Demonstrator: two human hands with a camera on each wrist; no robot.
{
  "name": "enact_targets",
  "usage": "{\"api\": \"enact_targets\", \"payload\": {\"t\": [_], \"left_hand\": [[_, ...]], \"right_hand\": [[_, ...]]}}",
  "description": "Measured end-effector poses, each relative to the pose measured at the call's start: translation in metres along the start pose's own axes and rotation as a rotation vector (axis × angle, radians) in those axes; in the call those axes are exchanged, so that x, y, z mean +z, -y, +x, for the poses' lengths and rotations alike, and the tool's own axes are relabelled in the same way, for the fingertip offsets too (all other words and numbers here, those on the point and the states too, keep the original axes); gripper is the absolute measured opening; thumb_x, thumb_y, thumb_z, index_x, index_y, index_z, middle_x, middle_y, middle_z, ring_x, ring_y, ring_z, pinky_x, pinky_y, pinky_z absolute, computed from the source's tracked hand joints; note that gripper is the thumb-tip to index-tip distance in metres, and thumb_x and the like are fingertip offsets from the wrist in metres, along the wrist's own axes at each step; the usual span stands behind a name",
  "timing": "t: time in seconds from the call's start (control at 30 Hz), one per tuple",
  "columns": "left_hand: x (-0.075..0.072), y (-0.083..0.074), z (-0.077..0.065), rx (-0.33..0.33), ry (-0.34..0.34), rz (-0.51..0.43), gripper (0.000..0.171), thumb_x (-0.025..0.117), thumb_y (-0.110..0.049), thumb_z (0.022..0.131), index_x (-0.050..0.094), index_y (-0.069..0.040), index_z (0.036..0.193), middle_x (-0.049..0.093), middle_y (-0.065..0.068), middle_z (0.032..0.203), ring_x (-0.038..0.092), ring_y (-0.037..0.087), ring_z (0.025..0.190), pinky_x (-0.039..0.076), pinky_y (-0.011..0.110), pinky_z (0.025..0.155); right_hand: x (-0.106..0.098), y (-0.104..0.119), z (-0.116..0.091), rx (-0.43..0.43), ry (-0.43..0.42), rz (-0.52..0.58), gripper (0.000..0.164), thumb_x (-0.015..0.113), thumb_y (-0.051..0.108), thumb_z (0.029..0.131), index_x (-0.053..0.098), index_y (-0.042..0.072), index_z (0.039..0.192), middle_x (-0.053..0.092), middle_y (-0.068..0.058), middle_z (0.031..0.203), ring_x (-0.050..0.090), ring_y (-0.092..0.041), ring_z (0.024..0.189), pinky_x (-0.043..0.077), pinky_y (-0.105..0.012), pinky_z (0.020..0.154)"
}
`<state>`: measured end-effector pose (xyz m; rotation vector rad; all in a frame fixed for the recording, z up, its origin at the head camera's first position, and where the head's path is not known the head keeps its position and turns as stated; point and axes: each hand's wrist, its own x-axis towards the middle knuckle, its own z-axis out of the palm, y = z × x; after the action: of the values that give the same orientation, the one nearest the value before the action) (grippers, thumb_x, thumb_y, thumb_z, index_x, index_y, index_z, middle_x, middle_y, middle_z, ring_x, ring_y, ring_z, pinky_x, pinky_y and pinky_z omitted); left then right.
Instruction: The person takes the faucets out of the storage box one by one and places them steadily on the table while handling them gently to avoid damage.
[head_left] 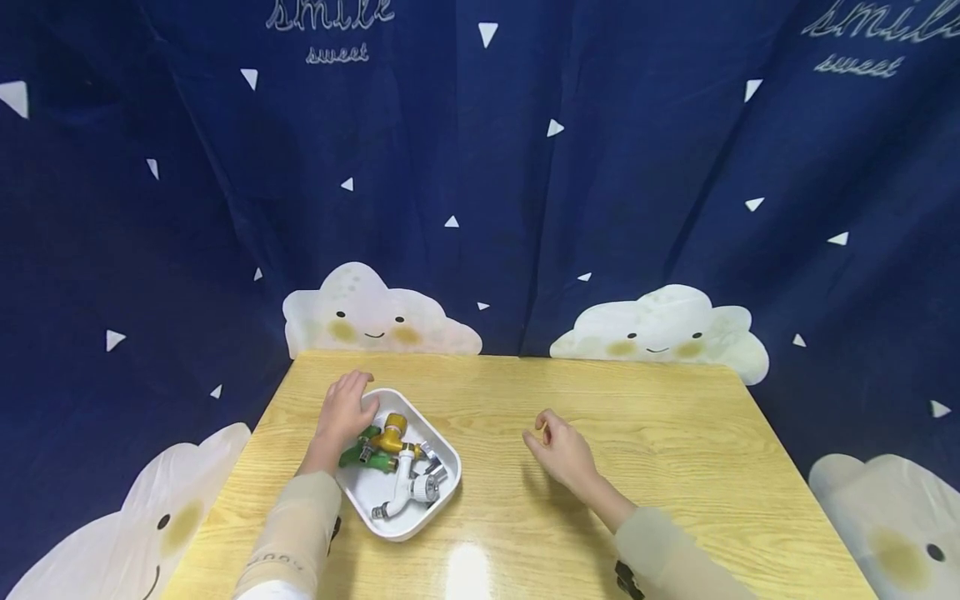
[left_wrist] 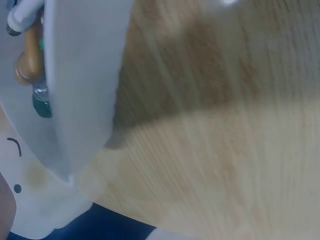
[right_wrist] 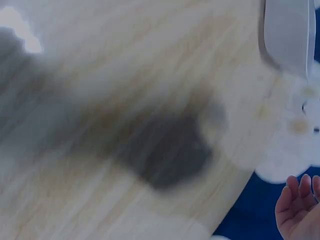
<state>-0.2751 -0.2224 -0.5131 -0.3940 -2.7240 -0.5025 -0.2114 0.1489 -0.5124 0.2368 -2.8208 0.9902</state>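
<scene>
My left hand (head_left: pixel 347 410) is at the back left corner of a white plastic bin (head_left: pixel 450 475), thumb spread from the fingers near the rim. Only a sliver of that hand shows in the left wrist view, so contact with the rim is unclear. Inside the bin lie a yellow tap (head_left: pixel 390 437), a green tap (head_left: pixel 381 462), and a white tap (head_left: pixel 403 482) with metal ends. To the right of the bin, my right hand (head_left: pixel 564 451) hovers over the table with loosely bent fingers and nothing in them. Its fingers (right_wrist: pixel 295 202) also show in the right wrist view.
The bin stands on the left part of a light wood-grain table (head_left: pixel 675 450). A dark blue curtain (head_left: pixel 510 183) with white triangles and smiling clouds hangs behind the table and along both sides.
</scene>
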Motion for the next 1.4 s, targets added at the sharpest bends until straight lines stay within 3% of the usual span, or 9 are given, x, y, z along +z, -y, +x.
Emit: {"api": "enact_targets", "payload": {"t": [0.23, 0.5, 0.97, 1.4], "left_hand": [[-0.001, 0.01, -0.011, -0.048, 0.043, 0.013, 0.035, 0.059, -0.02, 0.083, 0.054, 0.001, 0.11, 0.056, 0.015, 0.107, 0.048, 0.032, 0.106, 0.032, 0.048, 0.098], [0.003, 0.021, -0.02, -0.065, 0.068, 0.024, 0.033, 0.058, -0.019, 0.082, 0.056, 0.001, 0.108, 0.057, 0.014, 0.104, 0.049, 0.032, 0.103, 0.036, 0.048, 0.093], [0.007, 0.03, -0.027, -0.122, 0.145, 0.043, 0.035, 0.059, -0.02, 0.082, 0.056, 0.001, 0.111, 0.056, 0.016, 0.11, 0.048, 0.033, 0.108, 0.037, 0.049, 0.091], [0.006, 0.035, -0.029, -0.182, 0.178, 0.097, 0.039, 0.059, -0.017, 0.082, 0.053, 0.003, 0.115, 0.053, 0.019, 0.112, 0.045, 0.036, 0.11, 0.035, 0.053, 0.091]], "right_hand": [[0.024, 0.016, -0.016, -0.08, 0.106, 0.002, 0.023, 0.057, 0.037, 0.086, 0.054, 0.014, 0.086, 0.042, 0.008, 0.056, 0.032, -0.003, 0.041, 0.028, -0.019, 0.037], [0.043, 0.027, -0.031, -0.104, 0.215, 0.015, 0.028, 0.054, 0.042, 0.087, 0.053, 0.015, 0.078, 0.04, 0.01, 0.053, 0.032, -0.002, 0.042, 0.029, -0.017, 0.037], [0.066, 0.045, -0.047, -0.084, 0.36, 0.076, 0.038, 0.049, 0.052, 0.086, 0.054, 0.018, 0.068, 0.044, 0.012, 0.052, 0.037, -0.002, 0.044, 0.032, -0.019, 0.041], [0.086, 0.061, -0.053, -0.04, 0.409, 0.104, 0.044, 0.048, 0.058, 0.084, 0.054, 0.018, 0.067, 0.045, 0.011, 0.053, 0.039, -0.004, 0.045, 0.033, -0.019, 0.043]]}}
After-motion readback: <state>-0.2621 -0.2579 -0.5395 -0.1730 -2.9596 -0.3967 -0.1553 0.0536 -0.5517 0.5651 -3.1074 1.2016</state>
